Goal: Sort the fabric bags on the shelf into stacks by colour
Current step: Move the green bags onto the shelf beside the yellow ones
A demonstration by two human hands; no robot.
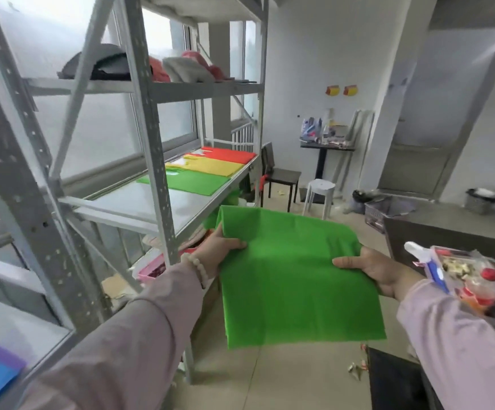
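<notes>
Sleeved arms reach along the grey shelf (140,208), its front edge on their left. Between them the green bag (293,276) is held spread over open floor, off the shelf. The left hand (219,250) pinches its left edge, thumb on top, and the right hand (370,270) grasps the right edge likewise. The likely next step is to lay it squarely on the green stack (193,180) toward the shelf's far end, beside the yellow stack (210,166) (slack cloth creases easily). An upright post (157,173) bars the near stretch; beyond it the front edge is open.
</notes>
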